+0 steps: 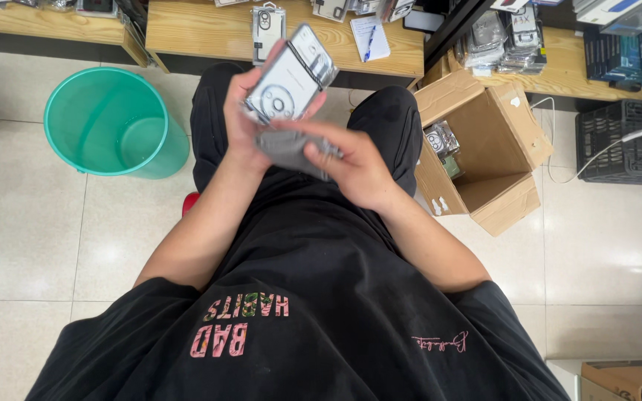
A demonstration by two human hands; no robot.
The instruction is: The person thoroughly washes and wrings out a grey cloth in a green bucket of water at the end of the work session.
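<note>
Your left hand grips a clear phone case raised over your lap, while your right hand pinches a grey wrapper just beneath it. A loose grip could drop the case onto the tile floor. The wrapper's contents stay hidden.

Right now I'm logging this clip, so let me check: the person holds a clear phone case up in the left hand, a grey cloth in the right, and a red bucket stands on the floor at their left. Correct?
Not quite: the bucket is green, not red, as the head view shows. The rest holds: the left hand holds up the clear phone case, and the right hand holds the grey cloth.
</note>
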